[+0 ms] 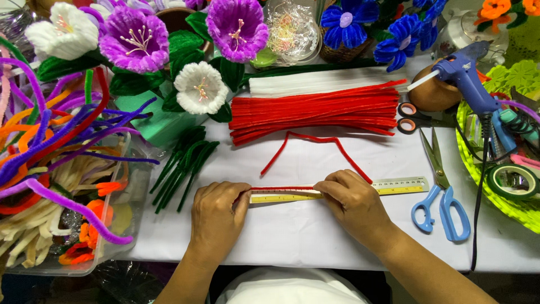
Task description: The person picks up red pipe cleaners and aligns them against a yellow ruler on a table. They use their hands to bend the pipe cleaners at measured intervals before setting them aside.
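Red fuzzy pipe cleaner (281,188) laid along a yellow flat ruler (394,187) on the white-covered table (304,236).

The bent wire could spring off or slide along the ruler, since only fingertip pressure pins it. The left hand (216,217) is curled nearly closed, fingertips pressing wire and ruler end; the right hand (351,200), also curled, pinches the wire against the ruler's middle. Blue-handled scissors (441,208) lie just beside the ruler's right end.

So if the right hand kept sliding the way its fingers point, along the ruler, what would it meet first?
Probably the left hand: the right hand points left along the yellow ruler and red pipe cleaner, with only bare ruler between them.
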